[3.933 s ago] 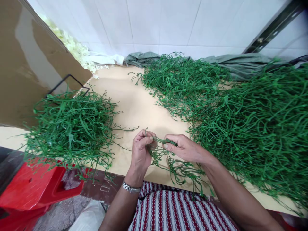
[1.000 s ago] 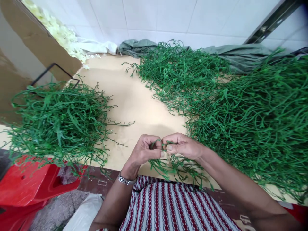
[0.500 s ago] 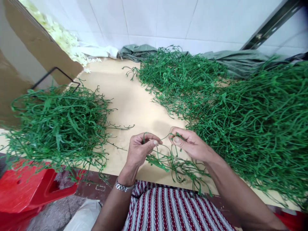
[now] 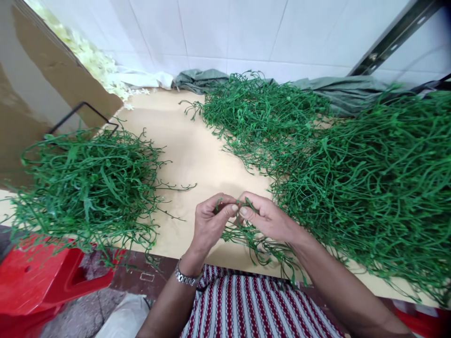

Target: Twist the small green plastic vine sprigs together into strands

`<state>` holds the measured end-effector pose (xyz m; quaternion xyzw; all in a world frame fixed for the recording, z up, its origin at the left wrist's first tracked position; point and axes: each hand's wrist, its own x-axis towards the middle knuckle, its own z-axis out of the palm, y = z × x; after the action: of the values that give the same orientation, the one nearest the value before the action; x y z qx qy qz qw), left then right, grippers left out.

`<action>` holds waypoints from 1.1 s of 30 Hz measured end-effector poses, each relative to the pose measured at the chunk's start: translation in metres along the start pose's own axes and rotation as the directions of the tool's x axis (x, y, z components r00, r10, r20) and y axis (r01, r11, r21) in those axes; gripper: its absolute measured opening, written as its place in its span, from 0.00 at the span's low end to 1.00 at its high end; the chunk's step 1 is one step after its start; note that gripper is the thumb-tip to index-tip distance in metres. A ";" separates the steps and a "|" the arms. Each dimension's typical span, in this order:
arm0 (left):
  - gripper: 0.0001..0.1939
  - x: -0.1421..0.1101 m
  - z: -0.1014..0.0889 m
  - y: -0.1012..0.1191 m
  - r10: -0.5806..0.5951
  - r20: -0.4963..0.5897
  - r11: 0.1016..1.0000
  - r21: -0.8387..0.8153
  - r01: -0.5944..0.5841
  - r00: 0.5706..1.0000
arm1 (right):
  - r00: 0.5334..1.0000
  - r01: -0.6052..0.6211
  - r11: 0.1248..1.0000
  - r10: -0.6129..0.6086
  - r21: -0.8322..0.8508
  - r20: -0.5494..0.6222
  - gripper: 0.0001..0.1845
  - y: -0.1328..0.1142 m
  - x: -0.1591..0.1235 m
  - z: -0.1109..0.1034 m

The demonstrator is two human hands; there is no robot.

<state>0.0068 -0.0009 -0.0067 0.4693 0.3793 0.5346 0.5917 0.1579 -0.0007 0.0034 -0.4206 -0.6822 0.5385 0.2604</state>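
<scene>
My left hand [image 4: 211, 220] and my right hand [image 4: 264, 216] meet fingertip to fingertip above the front of the table. Both pinch thin green plastic-looking stems, whose ends curl out around the fingers; the exact pinch point is partly hidden by the thumbs. Just below the hands, a small bunch of loose green stems [image 4: 259, 246] lies by the table's front edge. To the right spreads a large heap of green stems [image 4: 369, 188], joined to another pile [image 4: 260, 112] at the back. A separate tangled pile of green stems [image 4: 91, 188] sits to the left.
A cardboard box [image 4: 21, 94] with a black wire handle [image 4: 84, 105] stands at the left. Pale yellow petals [image 4: 95, 68] lie behind it. Grey-green cloth [image 4: 355, 91] runs along the tiled wall. A red plastic stool [image 4: 38, 277] is below the table at left.
My hands have come together: the right moved left and the left slightly right, closing the gap where a stem stretched between them. The piles stay as they were.
</scene>
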 end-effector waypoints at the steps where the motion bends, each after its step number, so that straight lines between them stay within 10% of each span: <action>1: 0.01 0.000 0.000 -0.001 0.005 -0.018 1.000 0.018 -0.004 1.000 | 0.999 -0.020 1.000 0.021 0.023 -0.029 0.09 0.001 0.000 0.004; 15: 0.10 -0.001 0.001 -0.004 -0.096 -0.142 0.994 -0.065 0.087 0.985 | 0.972 -0.029 0.993 0.054 0.111 -0.228 0.06 0.002 0.006 0.009; 21: 0.13 0.006 -0.008 0.005 -0.192 -0.092 0.954 -0.251 0.163 0.977 | 0.790 0.167 0.986 -0.128 0.010 -0.600 0.04 -0.006 -0.002 -0.012; 28: 0.11 0.007 -0.002 0.006 -0.234 -0.038 0.916 -0.345 0.207 0.972 | 0.920 0.221 0.816 -0.356 -0.534 -0.164 0.11 -0.022 0.003 -0.006; 33: 0.08 0.003 0.001 0.004 -0.219 -0.061 0.918 -0.352 0.185 0.974 | 0.925 0.193 0.774 -0.348 -0.604 -0.150 0.08 -0.009 0.010 0.000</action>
<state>0.0066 0.0021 -0.0023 0.2899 0.3554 0.5512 0.6970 0.1504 0.0070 0.0109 -0.4412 -0.8277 0.2038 0.2805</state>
